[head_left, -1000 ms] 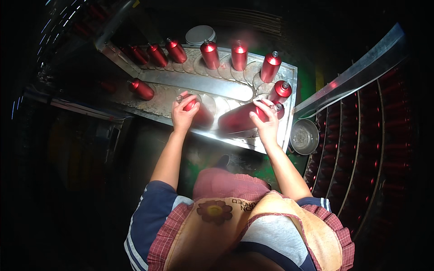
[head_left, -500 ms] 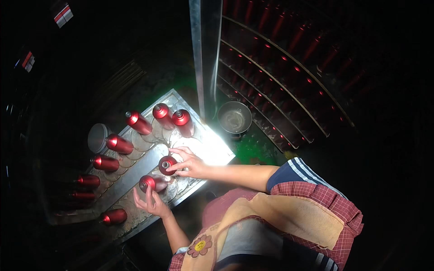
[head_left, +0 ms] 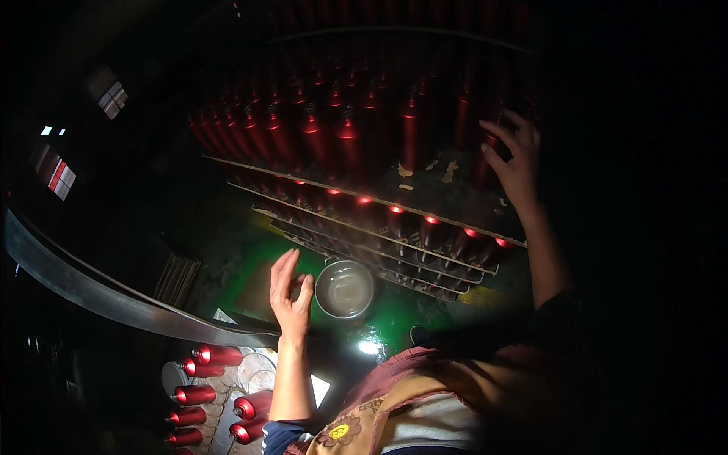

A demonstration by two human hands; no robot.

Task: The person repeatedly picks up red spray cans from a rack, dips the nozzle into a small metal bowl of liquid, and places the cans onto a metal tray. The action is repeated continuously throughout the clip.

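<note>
The right hand [head_left: 514, 163] reaches up to the near right end of the rack's top shelf [head_left: 455, 199], fingers curled around a dark red bottle [head_left: 485, 163] standing there among the rows; how firmly it grips is lost in the gloom. The left hand [head_left: 290, 292] hangs open and empty, fingers loosely spread, just beside a metal bowl [head_left: 345, 288] on the green floor [head_left: 250, 277]. Below it, more red bottles [head_left: 216, 355] lie on the bench's lit corner

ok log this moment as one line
left hand: open, empty, raised beside metal bowl | right hand: at red bottles on stacked rack, grip unclear | more bottles on table lower left
</note>
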